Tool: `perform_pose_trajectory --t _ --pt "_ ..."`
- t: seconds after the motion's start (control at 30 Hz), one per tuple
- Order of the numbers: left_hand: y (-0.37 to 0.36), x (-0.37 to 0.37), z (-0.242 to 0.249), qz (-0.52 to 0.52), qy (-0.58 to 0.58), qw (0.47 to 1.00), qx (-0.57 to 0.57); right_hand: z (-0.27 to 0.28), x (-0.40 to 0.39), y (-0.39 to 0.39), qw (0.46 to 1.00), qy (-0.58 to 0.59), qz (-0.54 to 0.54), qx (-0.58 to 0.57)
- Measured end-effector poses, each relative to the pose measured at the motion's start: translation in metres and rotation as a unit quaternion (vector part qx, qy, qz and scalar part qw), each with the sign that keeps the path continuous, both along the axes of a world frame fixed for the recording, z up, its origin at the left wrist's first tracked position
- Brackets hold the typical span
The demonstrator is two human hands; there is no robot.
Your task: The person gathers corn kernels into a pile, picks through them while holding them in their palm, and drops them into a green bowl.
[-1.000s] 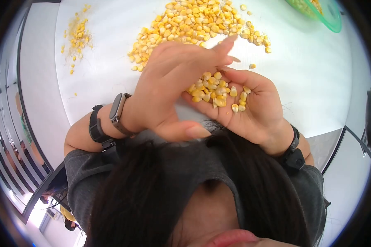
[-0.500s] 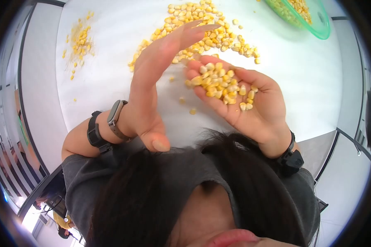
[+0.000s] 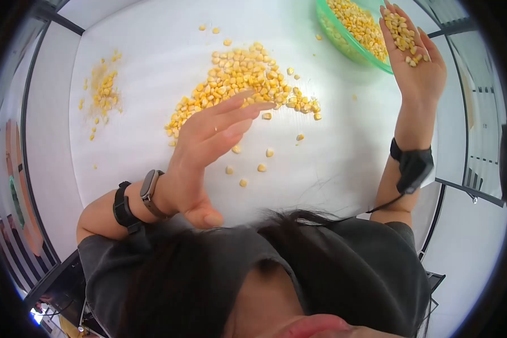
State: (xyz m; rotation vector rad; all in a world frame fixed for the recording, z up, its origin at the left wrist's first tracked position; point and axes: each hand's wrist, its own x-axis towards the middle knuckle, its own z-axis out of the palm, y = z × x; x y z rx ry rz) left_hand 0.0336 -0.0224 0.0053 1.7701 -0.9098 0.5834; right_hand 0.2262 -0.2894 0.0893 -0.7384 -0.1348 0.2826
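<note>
A heap of yellow corn kernels (image 3: 236, 73) lies on the white table. My left hand (image 3: 208, 146) is at the heap's near edge, fingers apart and curved, with nothing held. Several loose kernels lie just right of it. At the upper right, my right hand (image 3: 414, 67) is palm up and carries a small pile of kernels (image 3: 400, 34). It is beside the rim of a green see-through bowl (image 3: 349, 48), which holds many kernels (image 3: 357, 22).
On the left of the white table (image 3: 332, 169) is a smaller scatter of kernels and yellowish debris (image 3: 104, 93). A few single kernels lie beyond the heap. Dark hair hangs over the near table edge.
My right hand has moved from the middle up and right to the bowl, still carrying kernels. My left hand stays open and sits slightly lower. More of the bowl is in view.
</note>
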Motion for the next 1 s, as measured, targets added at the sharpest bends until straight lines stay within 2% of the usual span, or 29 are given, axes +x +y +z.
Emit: perform_pose_trajectory --t 0.07,0.1,0.27,0.37,0.47,0.53,0.57,0.63,0.77,0.83,0.87,0.93,1.0 --pt "0.000 0.000 0.000 -0.001 -0.003 1.000 0.002 -0.001 0.011 0.004 0.988 -0.031 -0.116 -0.100" --pt "-0.002 -0.001 0.000 -0.002 -0.004 1.000 -0.008 -0.001 0.012 0.008 0.983 -0.023 -0.131 -0.127" --pt "0.002 -0.006 -0.004 0.009 0.013 1.000 0.004 -0.010 0.022 0.005 0.985 -0.040 -0.087 -0.140" --pt "0.003 -0.005 -0.003 0.008 0.017 1.000 0.003 0.001 0.011 0.019 0.977 -0.041 -0.135 -0.160" --pt "0.000 -0.003 -0.001 -0.001 0.028 1.000 -0.008 -0.002 0.015 0.014 0.982 -0.035 -0.108 -0.151" --pt "0.000 -0.002 -0.003 0.002 0.025 1.000 -0.009 -0.036 0.056 -0.039 0.978 -0.159 0.099 -0.095" --pt "-0.001 -0.003 -0.004 0.002 0.028 1.000 -0.010 -0.037 0.055 -0.037 0.978 -0.156 0.100 -0.095" --pt "-0.002 -0.002 -0.005 -0.005 0.034 0.999 -0.024 -0.037 0.053 -0.031 0.986 -0.121 0.028 -0.115" --pt "0.000 -0.006 -0.006 0.007 0.035 0.999 -0.002 -0.039 0.055 -0.035 0.976 -0.154 0.078 -0.132" --pt "0.000 -0.006 -0.006 0.005 0.036 0.999 0.001 -0.041 0.053 -0.027 0.978 -0.148 -0.018 -0.149" --pt "0.000 -0.006 -0.006 0.006 0.036 0.999 0.002 -0.039 0.051 -0.023 0.978 -0.149 -0.017 -0.148" --pt "0.000 -0.006 -0.005 0.004 0.039 0.999 0.004 -0.035 0.045 -0.016 0.944 -0.166 -0.081 -0.275" --pt "-0.001 -0.005 -0.004 0.002 0.041 0.999 0.007 -0.037 0.043 -0.016 0.941 -0.185 -0.081 -0.271"
